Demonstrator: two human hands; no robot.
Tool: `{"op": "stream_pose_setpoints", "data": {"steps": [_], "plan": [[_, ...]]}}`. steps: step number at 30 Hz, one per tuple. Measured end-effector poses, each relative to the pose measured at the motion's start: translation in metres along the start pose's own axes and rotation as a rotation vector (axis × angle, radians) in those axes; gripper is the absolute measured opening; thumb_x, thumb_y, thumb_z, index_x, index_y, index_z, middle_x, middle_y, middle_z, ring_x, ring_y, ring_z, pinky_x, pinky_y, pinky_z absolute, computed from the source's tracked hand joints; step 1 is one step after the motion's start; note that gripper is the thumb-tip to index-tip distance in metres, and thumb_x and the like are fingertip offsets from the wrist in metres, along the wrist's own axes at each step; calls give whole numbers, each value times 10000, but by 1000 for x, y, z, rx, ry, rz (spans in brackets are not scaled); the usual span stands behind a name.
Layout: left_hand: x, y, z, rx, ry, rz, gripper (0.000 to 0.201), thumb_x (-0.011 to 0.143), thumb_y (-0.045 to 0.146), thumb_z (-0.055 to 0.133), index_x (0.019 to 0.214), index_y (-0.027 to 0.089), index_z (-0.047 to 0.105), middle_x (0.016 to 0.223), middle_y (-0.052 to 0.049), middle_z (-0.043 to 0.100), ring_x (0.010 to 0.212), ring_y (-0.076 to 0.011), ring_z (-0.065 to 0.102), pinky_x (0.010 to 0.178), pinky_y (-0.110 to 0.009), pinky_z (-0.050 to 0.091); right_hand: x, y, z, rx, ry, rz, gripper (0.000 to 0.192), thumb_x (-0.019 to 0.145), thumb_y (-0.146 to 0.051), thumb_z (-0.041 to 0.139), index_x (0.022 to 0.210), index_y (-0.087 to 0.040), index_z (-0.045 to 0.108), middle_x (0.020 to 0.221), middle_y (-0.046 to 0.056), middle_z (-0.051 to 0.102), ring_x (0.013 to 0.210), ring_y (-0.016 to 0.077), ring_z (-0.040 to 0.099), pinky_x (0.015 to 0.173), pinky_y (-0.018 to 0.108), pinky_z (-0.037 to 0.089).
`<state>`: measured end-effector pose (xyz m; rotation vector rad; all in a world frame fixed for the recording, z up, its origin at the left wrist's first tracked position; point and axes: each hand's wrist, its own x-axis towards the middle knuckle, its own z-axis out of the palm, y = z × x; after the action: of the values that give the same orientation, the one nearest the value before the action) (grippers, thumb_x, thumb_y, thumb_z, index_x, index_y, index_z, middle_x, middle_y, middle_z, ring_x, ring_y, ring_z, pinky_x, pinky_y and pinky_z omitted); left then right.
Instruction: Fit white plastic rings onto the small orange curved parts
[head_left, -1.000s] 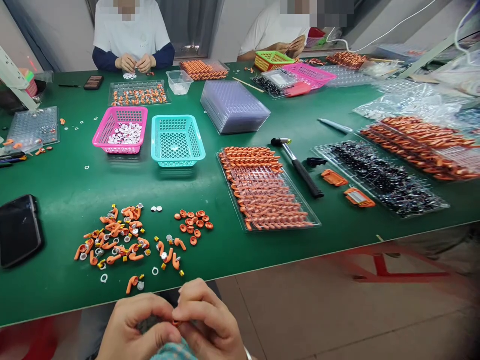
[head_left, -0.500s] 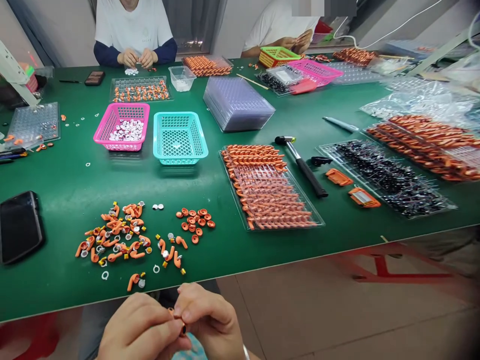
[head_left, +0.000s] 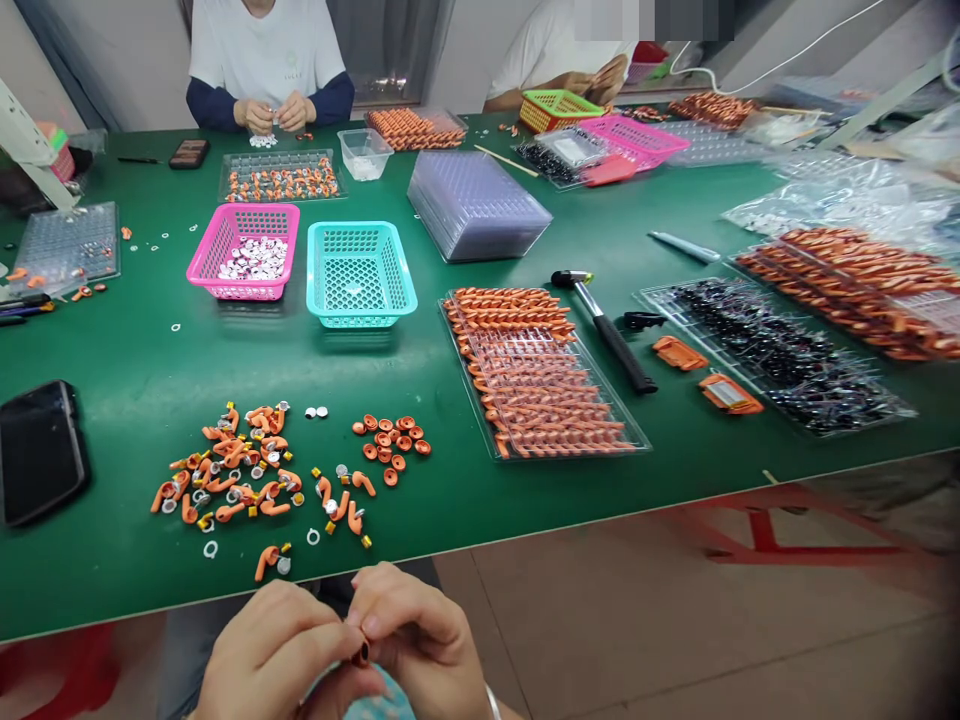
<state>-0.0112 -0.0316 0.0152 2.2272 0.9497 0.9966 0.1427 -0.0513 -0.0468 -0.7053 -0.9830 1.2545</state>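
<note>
Both grips pinching one small orange part [head_left: 362, 652], left hand [head_left: 274, 655], right hand [head_left: 420, 640], below green table [head_left: 150, 370] edge

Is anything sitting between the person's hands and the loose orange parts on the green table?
Nothing visible does. The left hand and right hand pinch a small orange piece between them, just off the near edge of the table. The pile of loose orange parts lies right beyond that edge, only bare mat between.
</note>
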Motion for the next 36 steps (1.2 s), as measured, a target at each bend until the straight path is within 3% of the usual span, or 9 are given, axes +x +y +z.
{"op": "stream_pose_setpoints", "data": {"steps": [4, 9, 12, 16, 20, 23, 29, 32, 36], "plan": [[1, -4, -2, -142, -14, -239, 121, 823, 122, 694, 900, 214, 683, 741, -9, 726, 641, -141, 687, 609, -191, 562, 3, -6, -6, -77, -16, 75, 104, 845, -281, 718, 932, -293, 775, 803, 54, 716, 724, 185, 652, 652, 302, 523], [-6, -17, 3, -416, 75, -593, 87, 832, 255, 703, 900, 209, 731, 751, -21, 746, 557, -144, 691, 508, -186, 556, 3, -9, -9, -81, -38, 306, 280, 770, -417, 771, 966, -223, 725, 846, 54, 710, 786, 188, 654, 727, 295, 532], [-11, -22, 8, -482, 94, -683, 104, 806, 273, 732, 865, 189, 742, 753, -39, 742, 587, -151, 688, 476, -167, 533, 1, -6, -5, -9, -40, 413, 297, 693, -353, 842, 900, -199, 695, 800, 21, 701, 731, 153, 648, 705, 256, 523], [-10, -23, 9, -630, 131, -776, 153, 796, 298, 753, 922, 211, 745, 785, -26, 745, 698, -152, 703, 605, -173, 565, 1, -1, -1, 127, 9, 510, 266, 647, -252, 877, 822, -195, 686, 745, -13, 707, 681, 114, 645, 673, 211, 510], [-5, -23, 7, -876, 77, -869, 229, 784, 313, 773, 984, 209, 732, 831, -31, 743, 744, -154, 703, 666, -200, 579, 4, -2, 0, 305, 47, 561, 270, 618, -210, 897, 803, -203, 700, 722, -24, 740, 649, 97, 661, 651, 192, 513], [-6, -24, 6, -936, 73, -863, 244, 722, 261, 828, 931, 189, 725, 810, -33, 734, 695, -145, 685, 643, -208, 578, 6, -2, 2, 394, 64, 543, 266, 622, -163, 894, 816, -210, 718, 759, -30, 755, 662, 79, 677, 648, 165, 520], [-8, -23, 6, -723, 105, -782, 120, 729, 249, 817, 810, 193, 748, 755, -30, 730, 666, -157, 680, 616, -215, 567, 6, 2, 6, 563, 32, 566, 226, 664, -148, 873, 826, -209, 727, 806, -23, 765, 665, 64, 690, 653, 147, 524], [-2, -22, 1, -567, 38, -586, 49, 788, 216, 761, 830, 237, 775, 733, -25, 740, 672, -160, 680, 603, -208, 556, 5, 4, 5, 592, 43, 590, 246, 643, -144, 884, 822, -201, 725, 820, -17, 760, 668, 76, 690, 655, 164, 530], [2, -20, -4, -359, -8, -346, 116, 841, 154, 696, 873, 252, 749, 746, -10, 715, 698, -150, 676, 632, -205, 550, 4, 5, 5, 609, 45, 621, 277, 617, -143, 898, 827, -194, 725, 887, -9, 754, 685, 78, 681, 660, 173, 533]]}}
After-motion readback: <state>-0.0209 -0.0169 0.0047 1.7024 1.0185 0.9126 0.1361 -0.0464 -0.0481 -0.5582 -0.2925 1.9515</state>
